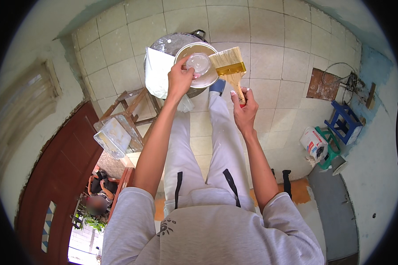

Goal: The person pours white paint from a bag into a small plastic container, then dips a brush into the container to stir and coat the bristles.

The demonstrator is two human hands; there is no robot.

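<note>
My left hand (179, 80) grips a small clear plastic cup (200, 63) by its side, above a round light-coloured bucket (186, 50). What the cup contains, I cannot make out. In my right hand (246, 111) is a wide paintbrush (231, 67), its wooden handle in my fingers and its pale bristles pointing up and left, close to the bucket's right rim. A gold-coloured band joins bristles and handle. Beneath the bucket lies a round, dark, stained surface (163, 43). A white bag or sheet (158, 73) hangs over its left part.
At left stand a wooden frame (141, 102) and a stained white plastic container (113, 137), near a red-brown door (57, 168). A person (102, 187) sits beyond the doorway. Along the right wall are a blue stool (344, 121), a green stool (331, 148), a white sack (314, 143) and loose cables (351, 81).
</note>
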